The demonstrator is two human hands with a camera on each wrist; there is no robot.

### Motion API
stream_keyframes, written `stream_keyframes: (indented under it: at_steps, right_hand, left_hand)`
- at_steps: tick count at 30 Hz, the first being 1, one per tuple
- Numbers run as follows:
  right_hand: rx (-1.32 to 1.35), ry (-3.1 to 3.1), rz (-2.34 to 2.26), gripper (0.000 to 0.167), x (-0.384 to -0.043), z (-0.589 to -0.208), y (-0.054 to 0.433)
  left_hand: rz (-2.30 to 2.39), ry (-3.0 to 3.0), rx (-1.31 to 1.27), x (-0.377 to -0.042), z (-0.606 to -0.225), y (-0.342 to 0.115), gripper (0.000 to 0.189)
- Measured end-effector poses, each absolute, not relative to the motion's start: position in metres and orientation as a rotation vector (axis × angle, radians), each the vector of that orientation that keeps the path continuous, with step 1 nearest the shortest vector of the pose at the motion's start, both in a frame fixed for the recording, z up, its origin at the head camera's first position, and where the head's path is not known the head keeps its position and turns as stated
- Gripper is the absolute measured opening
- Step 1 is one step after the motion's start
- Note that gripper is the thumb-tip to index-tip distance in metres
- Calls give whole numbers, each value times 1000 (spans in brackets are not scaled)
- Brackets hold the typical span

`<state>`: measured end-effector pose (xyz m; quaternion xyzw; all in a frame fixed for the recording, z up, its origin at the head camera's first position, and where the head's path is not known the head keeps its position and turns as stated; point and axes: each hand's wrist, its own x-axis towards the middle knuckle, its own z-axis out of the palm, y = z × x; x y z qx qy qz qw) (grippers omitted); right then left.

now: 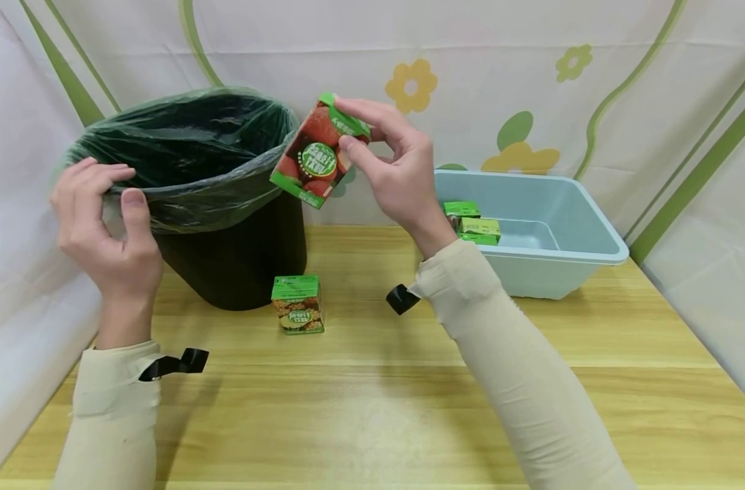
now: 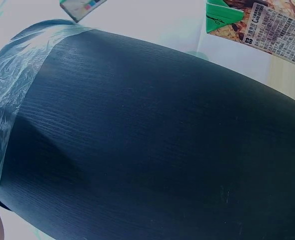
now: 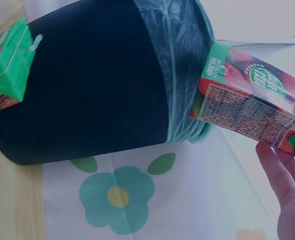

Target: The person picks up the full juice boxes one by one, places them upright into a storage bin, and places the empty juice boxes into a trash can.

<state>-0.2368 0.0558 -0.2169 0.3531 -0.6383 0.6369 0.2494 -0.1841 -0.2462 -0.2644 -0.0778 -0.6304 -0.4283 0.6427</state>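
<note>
My right hand (image 1: 403,163) pinches a red and green juice box (image 1: 317,156) with fruit pictures, thumb in front and fingers behind its upper end. The box is tilted in the air beside the right rim of a black trash bin (image 1: 243,258), overlapping the bag's edge in the right wrist view. A dark green plastic bag (image 1: 207,204) lines the bin and folds over its rim. At the left rim my left hand (image 1: 111,231) holds the bag-covered edge, fingertips over the opening and thumb outside. A brown and green juice box (image 1: 299,306) stands on the table before the bin.
A light blue plastic basin (image 1: 543,272) stands on the right of the wooden table (image 1: 372,408), with several small green boxes (image 1: 479,228) inside. Behind hangs a white curtain (image 1: 323,41) with flower prints. Black wrist cameras (image 1: 403,298) stick out from both sleeves.
</note>
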Motion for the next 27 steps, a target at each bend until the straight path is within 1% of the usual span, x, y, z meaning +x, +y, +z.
stream_keyframes:
  at_steps: [7, 12, 17, 24, 27]
  right_hand:
    - [958, -1647, 1785, 36, -235, -208, 55]
    - [898, -1585, 2000, 41, -230, -202, 50]
    - [905, -1510, 2154, 45, -227, -194, 37]
    - [870, -1457, 2176, 45, -226, -189, 15]
    - [845, -1457, 2181, 44, -229, -191, 13]
  left_hand:
    - [-973, -1438, -178, -185, -264, -246, 61]
    - [-977, -1436, -178, -184, -264, -246, 61]
    - [-982, -1437, -170, -182, -263, -247, 61]
    - [-977, -1434, -168, -181, -263, -247, 59]
    - [-963, -1454, -140, -178, -264, -239, 59]
